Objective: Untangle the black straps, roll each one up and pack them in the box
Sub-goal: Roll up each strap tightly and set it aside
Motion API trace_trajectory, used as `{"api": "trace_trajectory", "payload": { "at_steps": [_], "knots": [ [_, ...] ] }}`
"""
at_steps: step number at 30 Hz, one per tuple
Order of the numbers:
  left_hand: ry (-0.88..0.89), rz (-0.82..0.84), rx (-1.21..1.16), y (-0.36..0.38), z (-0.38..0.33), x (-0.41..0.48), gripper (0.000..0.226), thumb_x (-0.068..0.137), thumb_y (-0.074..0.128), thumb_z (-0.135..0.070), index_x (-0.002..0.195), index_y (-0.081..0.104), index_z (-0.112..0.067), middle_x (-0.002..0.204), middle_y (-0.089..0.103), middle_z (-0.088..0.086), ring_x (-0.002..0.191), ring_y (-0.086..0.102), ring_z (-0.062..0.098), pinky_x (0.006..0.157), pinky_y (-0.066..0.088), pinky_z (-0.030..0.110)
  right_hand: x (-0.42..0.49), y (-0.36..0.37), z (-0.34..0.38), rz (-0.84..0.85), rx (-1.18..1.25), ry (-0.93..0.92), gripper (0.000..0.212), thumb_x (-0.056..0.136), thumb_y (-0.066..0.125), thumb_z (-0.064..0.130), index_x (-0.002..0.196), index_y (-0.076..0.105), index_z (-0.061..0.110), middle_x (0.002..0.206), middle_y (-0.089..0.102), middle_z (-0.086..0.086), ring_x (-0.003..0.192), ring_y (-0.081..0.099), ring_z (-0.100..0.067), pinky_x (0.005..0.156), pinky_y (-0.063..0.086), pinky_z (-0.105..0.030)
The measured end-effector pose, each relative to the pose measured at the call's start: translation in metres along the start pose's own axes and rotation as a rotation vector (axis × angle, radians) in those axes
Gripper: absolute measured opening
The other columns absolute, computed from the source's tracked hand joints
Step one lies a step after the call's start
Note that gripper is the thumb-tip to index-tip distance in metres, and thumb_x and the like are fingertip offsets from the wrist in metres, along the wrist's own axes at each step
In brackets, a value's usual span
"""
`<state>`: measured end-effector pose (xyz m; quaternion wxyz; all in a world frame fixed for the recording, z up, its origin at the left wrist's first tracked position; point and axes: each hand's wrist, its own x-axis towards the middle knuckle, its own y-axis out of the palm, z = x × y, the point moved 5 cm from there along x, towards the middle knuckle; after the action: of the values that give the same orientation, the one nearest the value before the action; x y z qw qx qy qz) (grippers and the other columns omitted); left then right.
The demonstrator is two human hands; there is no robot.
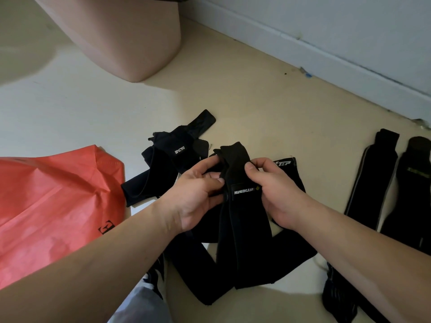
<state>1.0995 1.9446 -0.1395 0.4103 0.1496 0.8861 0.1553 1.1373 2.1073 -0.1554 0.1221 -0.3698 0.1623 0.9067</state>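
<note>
Hands together now: left hand (198, 194) and right hand (272, 194) both pinch the long black fabric strap (242, 229) with its white label, held up between them. Tangled black straps (163, 162) lie just beyond the left hand.

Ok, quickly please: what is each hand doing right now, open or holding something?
Left hand: fingers curled, gripping the black strap with the MANUEKLEAR label.
Right hand: gripping the same strap, thumb pinching its upper part.
</note>
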Motion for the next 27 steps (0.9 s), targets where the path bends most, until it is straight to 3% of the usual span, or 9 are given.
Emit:
{"api": "trace_trajectory", "payload": {
  "at_steps": [4, 9, 15, 20, 22, 25, 27],
  "knots": [
    [0.035, 0.032, 0.052, 0.007, -0.003, -0.001, 0.058, 0.100, 0.054, 0.013, 0.151, 0.054, -0.015, 0.092, 0.075, 0.007, 0.091, 0.076, 0.019, 0.079, 0.063, 0.032, 0.000, 0.000, -0.003, -0.018, -0.053, -0.031, 0.019, 0.108, 0.061, 0.030, 0.123, 0.072, 0.029, 0.110, 0.082, -0.005, 0.097, 0.080, -0.024, 0.084, 0.065, -0.046],
    [0.053, 0.059, 0.213, 0.015, -0.003, -0.006, 0.058, 0.099, 0.054, 0.014, 0.135, 0.064, -0.030, 0.081, 0.072, 0.000, 0.086, 0.075, 0.014, 0.077, 0.063, 0.028, -0.001, -0.004, -0.004, -0.060, -0.269, -0.074, 0.025, 0.110, 0.055, 0.038, 0.125, 0.072, 0.029, 0.117, 0.078, -0.001, 0.113, 0.074, -0.021, 0.102, 0.060, -0.047],
    [0.048, 0.087, 0.284, 0.022, 0.004, -0.008, 0.062, 0.097, 0.058, 0.014, 0.133, 0.060, -0.037, 0.076, 0.067, -0.004, 0.089, 0.074, 0.015, 0.088, 0.065, 0.040, -0.002, -0.008, -0.010, -0.112, -0.374, -0.049, 0.035, 0.109, 0.049, 0.052, 0.117, 0.072, 0.026, 0.111, 0.079, -0.001, 0.108, 0.074, -0.020, 0.101, 0.059, -0.047],
    [-0.029, 0.105, 0.174, 0.029, 0.008, -0.009, 0.046, 0.094, 0.048, 0.001, 0.128, 0.071, -0.020, 0.092, 0.069, 0.009, 0.089, 0.069, 0.027, 0.085, 0.064, 0.044, -0.002, -0.007, -0.008, -0.170, -0.387, -0.052, 0.043, 0.105, 0.048, 0.061, 0.109, 0.070, 0.024, 0.110, 0.075, -0.004, 0.107, 0.072, -0.024, 0.101, 0.058, -0.050],
    [-0.045, 0.080, 0.178, 0.032, 0.008, -0.009, 0.031, 0.095, 0.049, -0.010, 0.115, 0.072, -0.012, 0.096, 0.069, 0.010, 0.087, 0.068, 0.026, 0.081, 0.062, 0.041, -0.003, -0.003, -0.004, -0.191, -0.422, -0.066, 0.043, 0.108, 0.044, 0.057, 0.111, 0.068, 0.021, 0.110, 0.073, -0.005, 0.107, 0.069, -0.023, 0.095, 0.058, -0.043],
    [-0.010, -0.066, 0.434, 0.023, 0.009, -0.004, 0.016, 0.101, 0.055, -0.025, 0.101, 0.067, -0.014, 0.097, 0.071, 0.007, 0.090, 0.073, 0.026, 0.083, 0.062, 0.044, -0.007, 0.004, 0.002, -0.149, -0.545, -0.112, 0.039, 0.111, 0.040, 0.051, 0.117, 0.063, 0.020, 0.108, 0.069, -0.002, 0.106, 0.067, -0.018, 0.084, 0.052, -0.032],
    [0.064, -0.149, 0.638, 0.017, 0.004, -0.001, 0.014, 0.101, 0.057, -0.030, 0.106, 0.067, -0.021, 0.102, 0.076, 0.005, 0.097, 0.075, 0.026, 0.093, 0.063, 0.050, -0.009, 0.009, -0.002, -0.059, -0.514, -0.070, 0.037, 0.111, 0.042, 0.051, 0.126, 0.062, 0.023, 0.115, 0.069, 0.001, 0.112, 0.066, -0.016, 0.092, 0.053, -0.033]
  ]
}}
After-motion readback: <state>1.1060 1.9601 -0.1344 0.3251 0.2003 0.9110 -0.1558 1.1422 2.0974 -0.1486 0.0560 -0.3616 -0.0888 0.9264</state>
